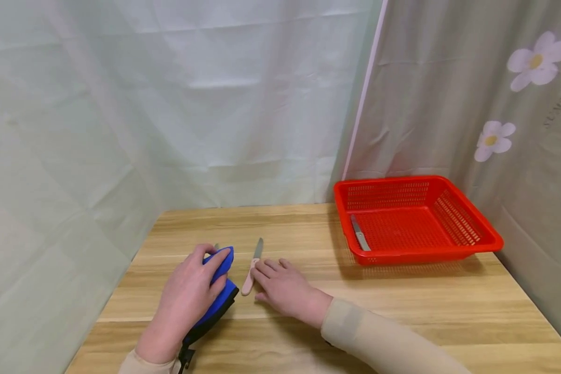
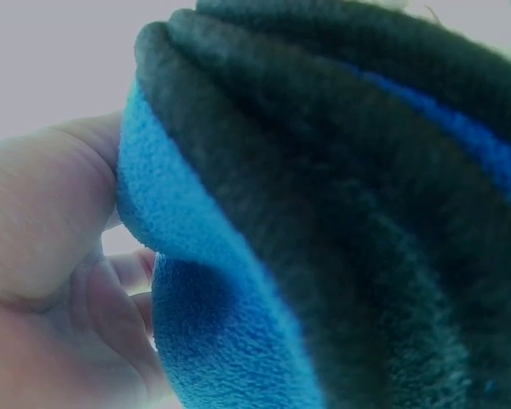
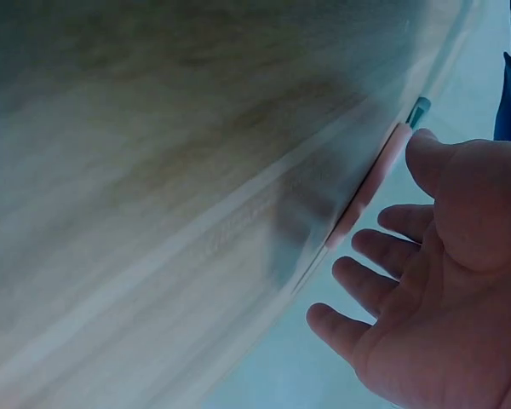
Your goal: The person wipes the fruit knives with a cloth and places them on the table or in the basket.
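My left hand point(image 1: 187, 285) grips a folded blue cloth point(image 1: 223, 298) with a dark edge; close up in the left wrist view, the cloth point(image 2: 230, 341) has a fuzzy surface between thumb and fingers. Just beyond those fingers a small grey tip point(image 1: 216, 245) shows, the rest of it hidden. To the right, a knife point(image 1: 248, 283) with a pale pink handle lies on the table, its blade pointing away. My right hand point(image 1: 287, 291) is palm down beside it, fingers loosely spread and fingertips right at the handle. In the right wrist view the pink handle point(image 3: 370, 187) runs past the fingertips.
A red plastic basket point(image 1: 421, 255) with slotted sides stands at the back right of the wooden table point(image 1: 280, 343). Inside it, along the left wall, lies another knife point(image 1: 361, 236) with a pale handle. Light curtains point(image 1: 262, 104) hang behind and at both sides.
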`<state>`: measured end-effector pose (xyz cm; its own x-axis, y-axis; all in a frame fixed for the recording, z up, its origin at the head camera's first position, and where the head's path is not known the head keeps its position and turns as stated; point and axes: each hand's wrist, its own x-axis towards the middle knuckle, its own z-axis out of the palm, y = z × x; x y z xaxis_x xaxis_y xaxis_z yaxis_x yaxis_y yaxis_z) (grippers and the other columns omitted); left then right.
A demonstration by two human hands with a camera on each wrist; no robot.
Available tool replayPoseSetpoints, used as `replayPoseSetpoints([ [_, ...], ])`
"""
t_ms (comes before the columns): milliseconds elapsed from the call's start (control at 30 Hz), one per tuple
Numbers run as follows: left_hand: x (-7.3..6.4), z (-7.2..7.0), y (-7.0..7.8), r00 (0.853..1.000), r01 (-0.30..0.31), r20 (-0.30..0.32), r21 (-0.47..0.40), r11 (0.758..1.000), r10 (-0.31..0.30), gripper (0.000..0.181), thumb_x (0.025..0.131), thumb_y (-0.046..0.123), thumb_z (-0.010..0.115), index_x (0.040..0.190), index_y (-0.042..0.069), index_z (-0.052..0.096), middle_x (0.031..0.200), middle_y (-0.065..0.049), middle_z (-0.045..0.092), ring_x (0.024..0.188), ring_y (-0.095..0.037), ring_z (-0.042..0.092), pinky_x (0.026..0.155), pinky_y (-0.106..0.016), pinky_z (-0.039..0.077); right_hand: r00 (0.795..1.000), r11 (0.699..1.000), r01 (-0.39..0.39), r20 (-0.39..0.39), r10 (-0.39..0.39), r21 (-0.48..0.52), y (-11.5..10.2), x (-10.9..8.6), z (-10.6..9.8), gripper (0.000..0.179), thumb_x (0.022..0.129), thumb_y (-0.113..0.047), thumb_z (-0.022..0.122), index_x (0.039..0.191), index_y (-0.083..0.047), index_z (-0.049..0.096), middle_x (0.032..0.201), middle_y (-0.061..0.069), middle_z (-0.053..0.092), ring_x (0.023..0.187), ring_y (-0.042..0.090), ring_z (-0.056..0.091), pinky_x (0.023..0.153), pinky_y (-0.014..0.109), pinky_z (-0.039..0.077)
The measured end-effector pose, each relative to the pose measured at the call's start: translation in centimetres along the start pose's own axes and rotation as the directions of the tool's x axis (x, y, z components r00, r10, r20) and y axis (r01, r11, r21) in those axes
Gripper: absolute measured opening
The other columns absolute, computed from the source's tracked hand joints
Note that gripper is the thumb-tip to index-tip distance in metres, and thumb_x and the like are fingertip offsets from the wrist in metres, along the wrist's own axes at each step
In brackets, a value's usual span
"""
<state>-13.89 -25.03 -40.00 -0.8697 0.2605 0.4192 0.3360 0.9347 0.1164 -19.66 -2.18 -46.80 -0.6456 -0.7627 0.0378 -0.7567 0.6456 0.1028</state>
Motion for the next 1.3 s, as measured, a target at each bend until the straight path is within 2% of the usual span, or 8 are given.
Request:
replayPoseSetpoints([
  [233,-0.2,-0.2,-0.1,1.000,0.016,0.025,-0.009,1.000,-0.016,0.053,0.094,0.014,0.088,0.144,0.009,0.073,0.131,-0.019,0.063,0.096,-0.038,0.073,0.078,-0.056,0.064,0.999,0.999,0.036,0.005,-0.036,0.000,-0.5,0.7,0.6,0.063,0.112,-0.056,0.056,0.166,-0.023,0.051,0.171,0.000,0.047,0.159,0.019,0.041,0.122,0.046,0.043],
  [467,-0.2,-0.1,0.0,0.999,0.017,0.029,-0.008,1.000,-0.016,0.053,0.094,0.015,0.088,0.144,0.009,0.073,0.130,-0.019,0.063,0.093,-0.037,0.072,0.077,-0.055,0.063,0.999,0.999,0.035,0.019,-0.036,0.013,-0.6,0.9,0.4,0.060,0.113,-0.054,0.056,0.165,-0.023,0.054,0.170,0.001,0.048,0.159,0.020,0.041,0.122,0.046,0.043],
  [933,0.0,-0.1,0.3,1.000,0.002,0.013,-0.004,1.000,-0.002,0.052,0.093,0.014,0.088,0.143,0.010,0.074,0.131,-0.019,0.064,0.094,-0.036,0.072,0.076,-0.055,0.063,0.999,0.999,0.007,0.052,-0.010,0.041,0.5,0.2,0.2,0.062,0.112,-0.055,0.057,0.165,-0.022,0.054,0.172,0.002,0.046,0.160,0.020,0.039,0.124,0.047,0.041],
  [1300,0.5,0.1,0.7,0.999,0.006,0.035,-0.007,1.000,-0.006,0.053,0.094,0.015,0.088,0.145,0.011,0.073,0.132,-0.019,0.063,0.094,-0.037,0.072,0.076,-0.055,0.063,0.999,0.995,-0.024,0.047,0.019,0.100,1.9,-1.0,0.1,0.062,0.111,-0.052,0.063,0.163,-0.019,0.055,0.170,0.004,0.049,0.159,0.022,0.041,0.123,0.049,0.041],
])
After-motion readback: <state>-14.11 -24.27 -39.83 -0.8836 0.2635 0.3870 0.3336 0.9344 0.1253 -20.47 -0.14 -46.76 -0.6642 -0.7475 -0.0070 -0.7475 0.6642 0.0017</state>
